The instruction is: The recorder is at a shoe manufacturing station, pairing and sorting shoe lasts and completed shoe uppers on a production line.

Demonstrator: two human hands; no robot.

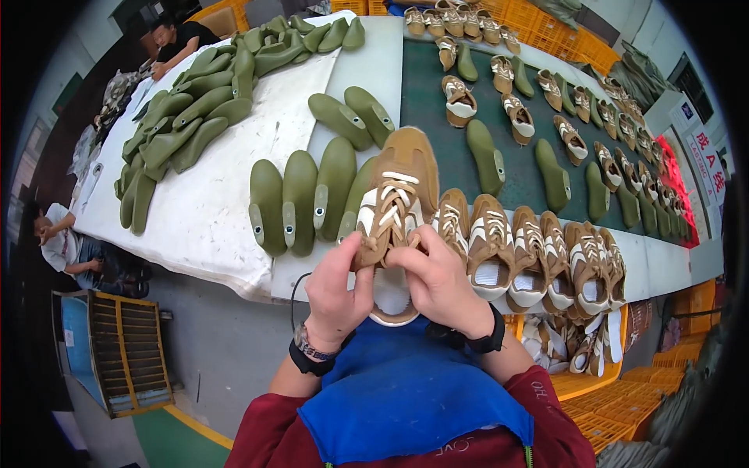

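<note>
At the centre of the frame, my left hand [337,290] and right hand [441,282] close their fingers on the rear opening of a tan-and-white laced sneaker upper [396,204], thumbs pinching its collar, toe pointing up the frame. Just right of it a row of matching uppers [538,253] lies along the table's white edge [312,277]. To the left four olive-green shoe lasts [300,201] lie side by side, with a heap more [203,109] at upper left.

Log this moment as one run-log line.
left hand: grips brown shoe | right hand: grips same shoe | beside: shoe row, green lasts
</note>
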